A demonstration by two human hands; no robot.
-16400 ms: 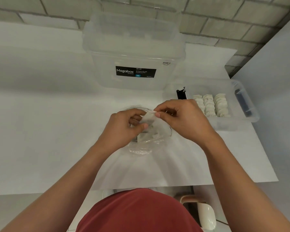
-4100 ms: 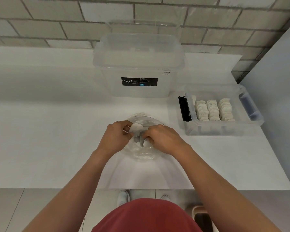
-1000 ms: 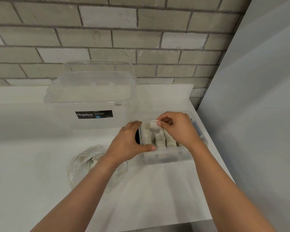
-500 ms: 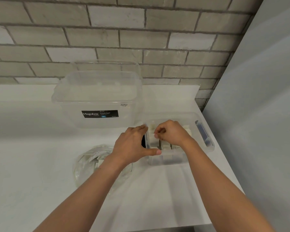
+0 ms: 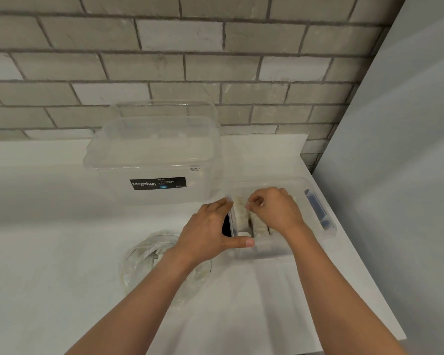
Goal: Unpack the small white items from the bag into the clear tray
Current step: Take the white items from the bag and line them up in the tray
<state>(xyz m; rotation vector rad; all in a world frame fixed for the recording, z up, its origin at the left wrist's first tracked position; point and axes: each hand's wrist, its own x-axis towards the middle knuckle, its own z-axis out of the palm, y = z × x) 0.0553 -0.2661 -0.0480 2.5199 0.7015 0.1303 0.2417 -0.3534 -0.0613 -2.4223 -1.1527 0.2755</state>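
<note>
White tabletop [image 5: 62, 290], grey brick wall [image 5: 190, 60] at the far side, plain grey panel [image 5: 395, 175] along the right.

Clear tray [image 5: 328, 233] sits at the right of the tabletop, near the right edge. Blue latch [image 5: 317, 210] on its right end; a dark latch [image 5: 226, 225] shows at its left end, partly behind the left hand. Inside the tray, small white items [image 5: 241, 213] stand in rows running near to far; two rows visible, the rest covered by the right hand.

Left hand [image 5: 210, 234] braces the tray's left end: fingers spread along the left wall, thumb [image 5: 241, 243] stretched across the near rim, touching it. Hand is wide open around the corner and pressed against the tray, not closed on anything else.

Right hand [image 5: 274, 211] is over the tray, inside its rim, knuckles up. Fingers curled down and pinched together at the tips, just above the left rows. Whether a white item is between the fingertips cannot be told; the tips are too small and pale against the contents.

Bag [image 5: 149, 260] of clear plastic lies crumpled on the tabletop to the left of the tray, nearer than it, partly under the left forearm. A few pale pieces show through the plastic; count cannot be told.

Large clear storage box [image 5: 151, 160] with a black label stands far-left of the tray, just beside it. A second clear box [image 5: 164, 108] stands behind it against the wall.
</note>
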